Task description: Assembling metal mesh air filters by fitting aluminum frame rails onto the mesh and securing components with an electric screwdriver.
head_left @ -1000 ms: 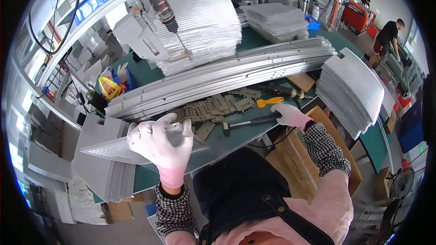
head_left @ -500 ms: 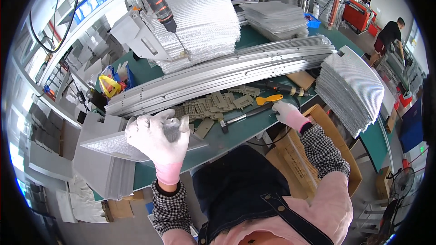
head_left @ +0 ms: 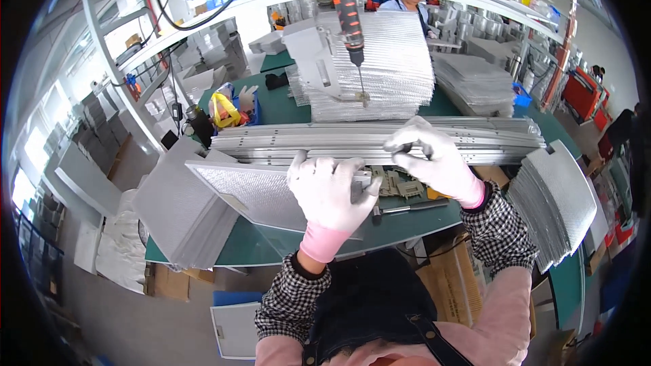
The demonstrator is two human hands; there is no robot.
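My left hand (head_left: pixel 329 193), in a white glove with a pink cuff, grips the top edge of a framed mesh panel (head_left: pixel 254 193). The panel leans up at a slant over the green table; its right end is partly behind the hand. My right hand (head_left: pixel 437 163), gloved alike, hovers by the front of a bundle of metal strips (head_left: pixel 285 139). Its thumb and fingertips curl together in a pinch; whatever lies between them is too small to make out. Below it are several grey-green plastic pieces (head_left: pixel 409 188) and a hammer (head_left: pixel 413 209).
Mesh panels are stacked at the left (head_left: pixel 180 207) and right (head_left: pixel 556 196). An orange-black power drill (head_left: pixel 347 17) hangs over a silver mesh pile (head_left: pixel 400 61). A cardboard box (head_left: pixel 451 285) stands below the table edge. Another person (head_left: pixel 407 5) is beyond the table.
My right hand has left the hammer's handle end and come up and inward, toward my left hand. The panel has been raised more upright in my left hand. The view has shifted leftward.
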